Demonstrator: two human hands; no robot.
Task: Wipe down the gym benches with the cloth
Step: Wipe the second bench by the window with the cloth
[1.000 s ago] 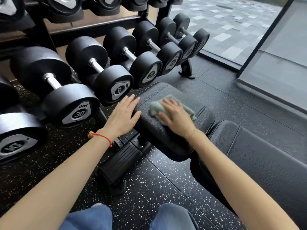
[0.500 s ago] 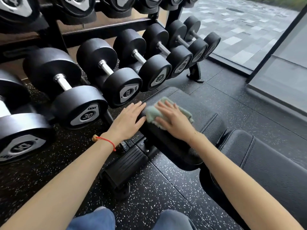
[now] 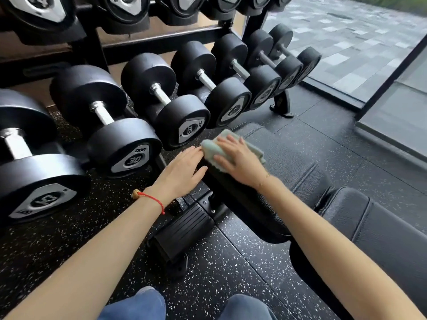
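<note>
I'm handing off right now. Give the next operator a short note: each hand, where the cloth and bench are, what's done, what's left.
Right hand: flat on the cloth, pressing it to the seat pad at its left edge.
Left hand: open, fingers straight, resting against the pad's left side, beside the cloth.
Bench: seat pad nearest the dumbbells; back pad lies to the right.
Done: cannot tell which areas are already wiped.
Left: the rest of the seat pad, then the back pad, which the cloth is not touching.
</note>
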